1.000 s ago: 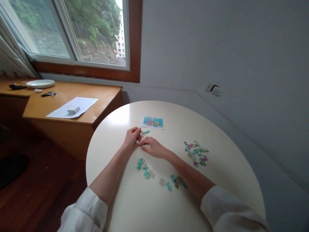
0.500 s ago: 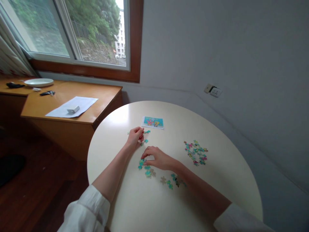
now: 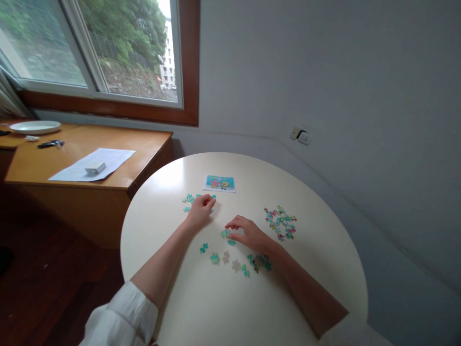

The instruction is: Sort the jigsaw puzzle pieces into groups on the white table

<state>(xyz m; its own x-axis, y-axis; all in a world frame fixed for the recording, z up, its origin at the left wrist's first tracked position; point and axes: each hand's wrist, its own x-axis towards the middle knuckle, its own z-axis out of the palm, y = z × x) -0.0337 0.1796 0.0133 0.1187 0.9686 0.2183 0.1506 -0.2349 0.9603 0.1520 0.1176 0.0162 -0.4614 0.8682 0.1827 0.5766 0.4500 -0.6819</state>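
Observation:
My left hand is closed, its fingers curled together over a group of teal jigsaw puzzle pieces on the round table. What it holds, if anything, is hidden. My right hand is bent, thumb and finger around a green-teal puzzle piece. Another piece lies under its thumb. In front of the hands is a loose row of pieces: a teal one, a light green one, and grey-beige ones that look turned face down. Several more lie by my right forearm.
A cartoon picture card lies beyond my hands. To the right sits a pile of mixed colourful pieces. A wooden desk at left bears paper, a white block and a white plate.
My right hand has moved right and slightly away, with the green-teal piece at its fingertips. A teal piece stays behind on the table. The view has turned a little right.

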